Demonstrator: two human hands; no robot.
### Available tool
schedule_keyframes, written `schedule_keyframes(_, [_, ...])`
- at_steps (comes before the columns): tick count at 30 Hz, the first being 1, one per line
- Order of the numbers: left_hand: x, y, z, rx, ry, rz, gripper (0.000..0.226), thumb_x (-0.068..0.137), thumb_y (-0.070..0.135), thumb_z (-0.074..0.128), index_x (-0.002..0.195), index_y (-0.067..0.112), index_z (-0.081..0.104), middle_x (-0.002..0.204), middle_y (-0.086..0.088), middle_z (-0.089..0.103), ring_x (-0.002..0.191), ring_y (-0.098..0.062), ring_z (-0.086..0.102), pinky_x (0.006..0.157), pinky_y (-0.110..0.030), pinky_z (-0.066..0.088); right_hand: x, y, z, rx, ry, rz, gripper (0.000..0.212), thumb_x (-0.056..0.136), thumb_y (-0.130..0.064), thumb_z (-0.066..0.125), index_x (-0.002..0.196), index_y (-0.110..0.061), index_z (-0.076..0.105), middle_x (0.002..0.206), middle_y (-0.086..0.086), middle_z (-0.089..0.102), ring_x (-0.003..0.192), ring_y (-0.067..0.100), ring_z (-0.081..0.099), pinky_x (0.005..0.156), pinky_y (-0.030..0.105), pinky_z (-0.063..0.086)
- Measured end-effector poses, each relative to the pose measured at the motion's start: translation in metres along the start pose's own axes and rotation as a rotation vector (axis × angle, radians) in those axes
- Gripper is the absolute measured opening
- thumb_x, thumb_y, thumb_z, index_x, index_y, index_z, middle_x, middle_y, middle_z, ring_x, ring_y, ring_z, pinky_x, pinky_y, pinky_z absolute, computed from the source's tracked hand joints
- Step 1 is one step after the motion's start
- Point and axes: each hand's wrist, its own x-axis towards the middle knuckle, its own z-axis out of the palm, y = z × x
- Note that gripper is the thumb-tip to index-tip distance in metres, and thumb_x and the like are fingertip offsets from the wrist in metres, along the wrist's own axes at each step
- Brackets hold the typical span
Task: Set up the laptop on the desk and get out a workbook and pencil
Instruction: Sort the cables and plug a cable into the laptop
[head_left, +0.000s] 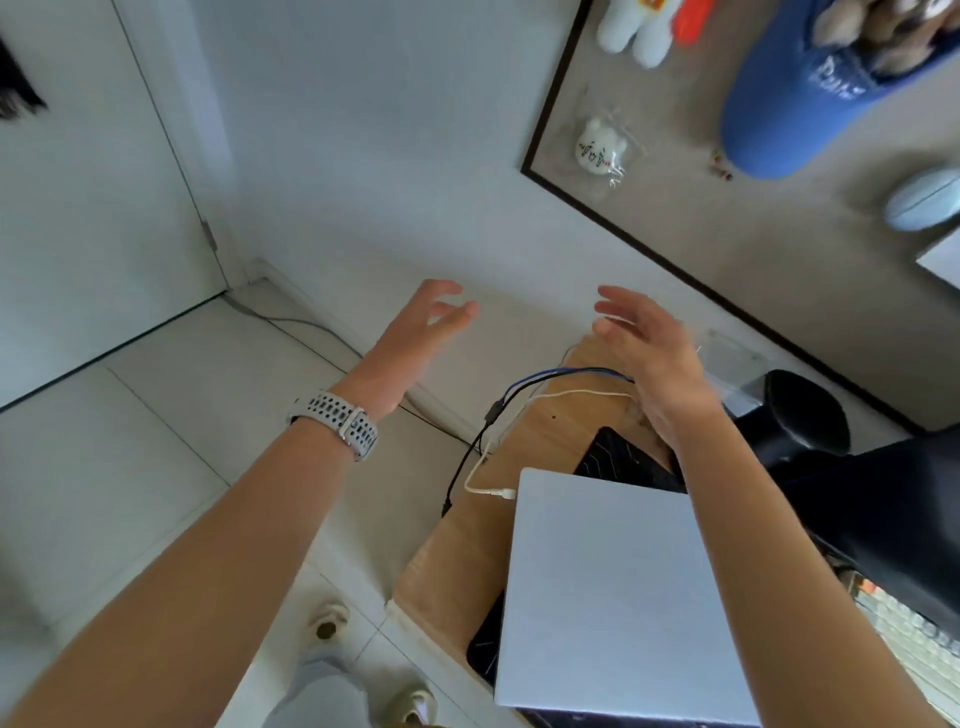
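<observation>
A closed silver laptop (602, 587) lies flat on a black mat (618, 460) on the wooden desk (457, 561). My left hand (415, 332) is raised over the floor to the left of the desk, fingers spread and holding nothing; a grey watch sits on its wrist. Above the desk's far end, my right hand (649, 348) hovers with relaxed fingers and is empty. Both hands are beyond the laptop and do not touch it. No workbook or pencil is visible.
Black, blue and white cables (498, 415) trail over the desk's left edge. A black chair or bag (841, 467) stands right of the desk. A framed pinboard (727, 208) with plush toys and a blue cap hangs on the wall. White tiled floor lies to the left.
</observation>
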Motion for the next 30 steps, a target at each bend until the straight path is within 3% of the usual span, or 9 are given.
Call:
schedule_keyframes(6, [-0.004, -0.002, -0.006, -0.021, 0.029, -0.006, 0.033, 0.086, 0.045, 0.06, 0.117, 0.04, 0.05, 0.121, 0.006, 0.056, 0.113, -0.006, 0.051, 0.083, -0.028, 0.039, 0.006, -0.013, -0.005, 0.011, 0.005, -0.063, 0.035, 0.088, -0.027, 0.064, 0.122, -0.029, 0.057, 0.12, -0.006, 0.062, 0.114, 0.01, 0.057, 0.094, 0.028, 0.047])
schedule_keyframes(10, [0.012, -0.015, -0.018, -0.017, 0.037, -0.044, 0.027, 0.084, 0.041, 0.063, 0.109, 0.038, 0.055, 0.121, 0.004, 0.058, 0.112, -0.011, 0.054, 0.079, -0.03, 0.04, 0.026, -0.005, 0.007, -0.017, -0.02, -0.023, 0.036, 0.086, -0.026, 0.066, 0.121, -0.027, 0.058, 0.12, -0.005, 0.062, 0.115, 0.012, 0.056, 0.095, 0.029, 0.047])
schedule_keyframes(15, [0.049, -0.044, -0.042, -0.012, 0.034, -0.094, 0.03, 0.081, 0.043, 0.066, 0.109, 0.038, 0.055, 0.119, 0.004, 0.059, 0.109, -0.014, 0.056, 0.094, -0.038, 0.042, 0.068, 0.018, 0.041, -0.113, -0.076, 0.063, 0.035, 0.085, -0.024, 0.068, 0.118, -0.027, 0.058, 0.119, -0.005, 0.06, 0.113, 0.013, 0.055, 0.093, 0.027, 0.047])
schedule_keyframes(19, [0.091, -0.065, -0.061, 0.026, 0.011, -0.139, 0.031, 0.083, 0.042, 0.064, 0.111, 0.035, 0.053, 0.117, 0.005, 0.058, 0.106, -0.015, 0.056, 0.09, -0.034, 0.043, 0.108, 0.045, 0.071, -0.222, -0.147, 0.143, 0.032, 0.085, -0.026, 0.068, 0.115, -0.03, 0.057, 0.118, -0.008, 0.06, 0.113, 0.013, 0.055, 0.097, 0.034, 0.046])
schedule_keyframes(30, [0.176, -0.124, -0.078, 0.069, -0.133, -0.267, 0.034, 0.085, 0.039, 0.063, 0.114, 0.025, 0.053, 0.115, 0.005, 0.058, 0.107, -0.01, 0.054, 0.08, -0.029, 0.044, 0.161, 0.127, 0.129, -0.412, -0.292, 0.362, 0.033, 0.084, -0.02, 0.069, 0.116, -0.023, 0.058, 0.114, -0.002, 0.058, 0.109, 0.017, 0.055, 0.092, 0.028, 0.043])
